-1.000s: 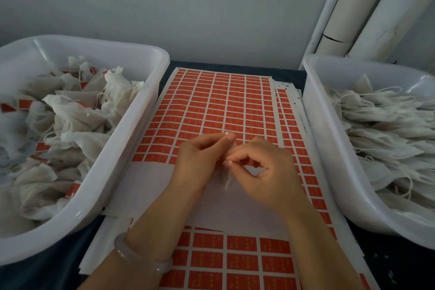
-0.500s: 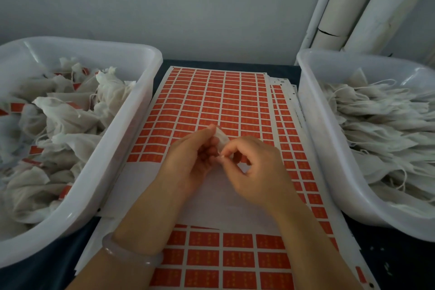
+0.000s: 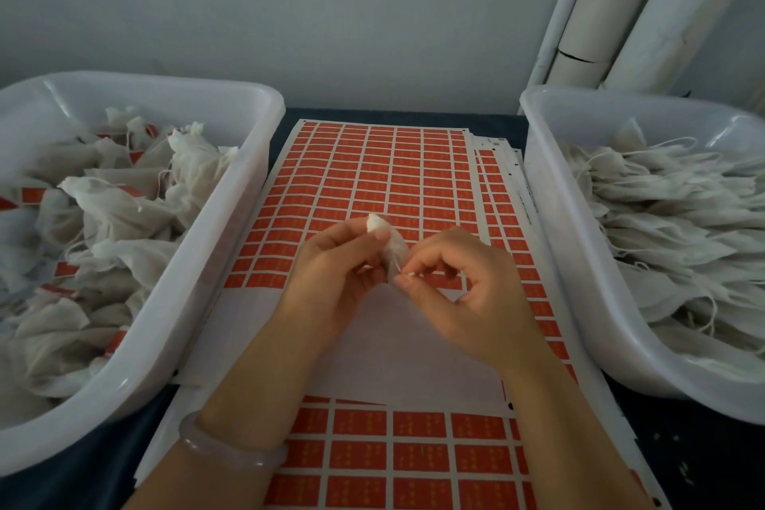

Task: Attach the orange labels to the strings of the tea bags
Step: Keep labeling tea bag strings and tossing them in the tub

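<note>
Your left hand (image 3: 331,282) grips a tea bag (image 3: 391,246); right hand (image 3: 467,294) pinches its string (image 3: 398,265) at the bag's 5 o'clock, above the label sheet (image 3: 372,178).

In the middle, above the label sheet (image 3: 372,178), the left hand (image 3: 335,273) holds a small white tea bag (image 3: 391,248) between thumb and fingers. The right hand (image 3: 467,294) pinches the near edge of this bag with thumb and forefinger. A pale bracelet (image 3: 232,451) is on the left wrist. The left tub (image 3: 232,219) holds crumpled bags (image 3: 124,211), some with orange labels. The right tub (image 3: 550,219) holds flat bags (image 3: 662,211) with white strings. White tubes (image 3: 600,12) stand far right against the wall.
</note>
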